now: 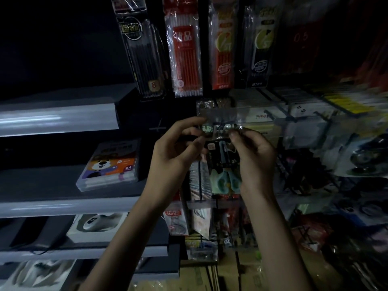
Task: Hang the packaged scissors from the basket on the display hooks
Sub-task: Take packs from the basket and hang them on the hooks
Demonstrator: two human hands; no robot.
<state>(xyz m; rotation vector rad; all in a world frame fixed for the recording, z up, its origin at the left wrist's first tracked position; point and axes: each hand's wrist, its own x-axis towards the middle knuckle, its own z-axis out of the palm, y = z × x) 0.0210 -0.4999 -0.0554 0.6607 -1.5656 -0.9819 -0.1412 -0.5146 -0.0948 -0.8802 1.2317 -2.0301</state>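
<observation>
I'm seeing the packaged scissors (222,162) sitting centre.
They are lying between the left hand (174,152) and right hand (257,158), under hanging refill packs (185,55); a marker box (109,166) is lying on the shelf (52,205) leftward.

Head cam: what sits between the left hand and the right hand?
The clear plastic pack of teal-handled scissors fills the gap between left hand and right hand, which pinches its top. Head view.

The packaged scissors (223,162) stand upright, dead centre: clear sleeve, dark card, mint-green handles at six o'clock. The left hand (178,150) pinches it at nine, the right hand (255,158) at one, top edge by a dark display hook (220,125).
</observation>
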